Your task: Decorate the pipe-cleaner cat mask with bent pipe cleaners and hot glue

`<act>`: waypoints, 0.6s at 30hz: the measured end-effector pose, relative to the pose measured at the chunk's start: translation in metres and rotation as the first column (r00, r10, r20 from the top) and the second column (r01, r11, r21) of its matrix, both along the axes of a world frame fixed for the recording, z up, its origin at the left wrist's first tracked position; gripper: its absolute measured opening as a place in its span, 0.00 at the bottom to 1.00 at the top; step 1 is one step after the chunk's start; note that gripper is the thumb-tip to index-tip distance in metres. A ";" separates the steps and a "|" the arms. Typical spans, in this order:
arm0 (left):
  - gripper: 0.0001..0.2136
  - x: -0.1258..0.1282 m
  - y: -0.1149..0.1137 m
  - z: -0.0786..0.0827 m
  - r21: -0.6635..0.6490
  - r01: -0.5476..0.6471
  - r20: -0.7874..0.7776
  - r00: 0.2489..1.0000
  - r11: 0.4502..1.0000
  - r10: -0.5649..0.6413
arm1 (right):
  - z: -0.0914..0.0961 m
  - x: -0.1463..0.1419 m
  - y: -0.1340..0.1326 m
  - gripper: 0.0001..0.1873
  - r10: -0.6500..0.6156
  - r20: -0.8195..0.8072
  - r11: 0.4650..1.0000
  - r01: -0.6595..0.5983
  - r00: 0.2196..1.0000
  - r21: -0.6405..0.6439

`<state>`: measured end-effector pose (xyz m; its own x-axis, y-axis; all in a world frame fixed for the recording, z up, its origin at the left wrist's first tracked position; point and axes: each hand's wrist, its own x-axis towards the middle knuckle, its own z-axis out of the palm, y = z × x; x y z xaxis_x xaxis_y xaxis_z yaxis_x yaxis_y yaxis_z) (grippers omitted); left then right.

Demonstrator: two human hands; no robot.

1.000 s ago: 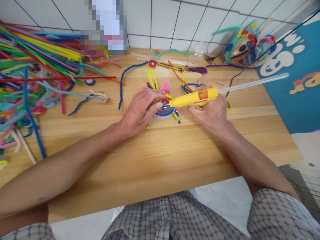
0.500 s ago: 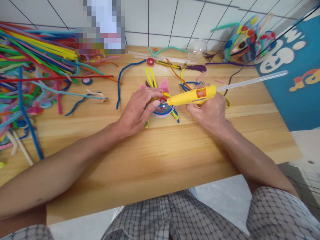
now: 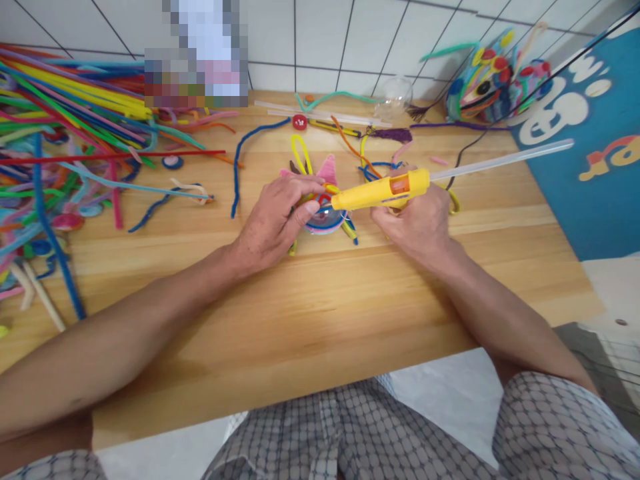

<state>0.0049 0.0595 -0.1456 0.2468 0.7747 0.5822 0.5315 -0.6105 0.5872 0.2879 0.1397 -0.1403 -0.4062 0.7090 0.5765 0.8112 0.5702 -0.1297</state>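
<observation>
My right hand (image 3: pixel 417 213) is wrapped round a yellow hot glue gun (image 3: pixel 380 189), with a long clear glue stick (image 3: pixel 505 160) sticking out of its back. The gun's nozzle points left, at a small clear plastic dome (image 3: pixel 325 217) edged with blue and pink pipe cleaner. Closed on the left side of that dome craft is my left hand (image 3: pixel 283 217), thumb and fingers at its rim. A pink pointed piece (image 3: pixel 328 170) and a yellow pipe cleaner loop (image 3: pixel 300 152) rise behind it. The fingers hide part of the craft.
Many coloured pipe cleaners (image 3: pixel 75 93) are heaped at the left. A yellow cutter (image 3: pixel 334 128), a red button (image 3: pixel 299 123) and a clear plastic ball (image 3: pixel 395 97) lie along the tiled wall. A decorated fish-like craft (image 3: pixel 480 87) stands at the back right, by a blue board (image 3: pixel 590 180).
Almost nothing differs. The whole view has shifted very slightly; both hands, the glue gun and the craft keep their places relative to each other.
</observation>
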 end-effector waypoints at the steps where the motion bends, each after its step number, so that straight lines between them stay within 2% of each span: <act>1: 0.17 0.000 0.000 0.000 -0.002 -0.001 -0.005 1.000 1.000 0.001 | 0.000 0.000 0.000 0.11 0.011 -0.003 1.000 -0.011 1.000 0.012; 4: 0.18 -0.001 -0.002 0.002 -0.029 -0.010 -0.019 1.000 1.000 0.009 | 0.000 0.001 0.000 0.11 0.040 -0.007 0.998 -0.040 0.999 0.055; 10: 0.18 -0.003 -0.004 0.003 -0.048 -0.005 -0.022 1.000 0.999 0.004 | 0.004 0.001 -0.002 0.10 -0.017 0.036 0.999 0.018 0.999 -0.039; 18: 0.18 -0.003 -0.003 0.002 -0.074 -0.033 -0.064 0.998 0.997 0.028 | 0.004 -0.001 -0.003 0.12 -0.026 0.030 0.999 0.027 0.999 -0.022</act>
<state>0.0020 0.0568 -0.1433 0.2562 0.8233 0.5065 0.5864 -0.5490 0.5956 0.2867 0.1369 -0.1364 -0.4039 0.7323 0.5483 0.8298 0.5456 -0.1174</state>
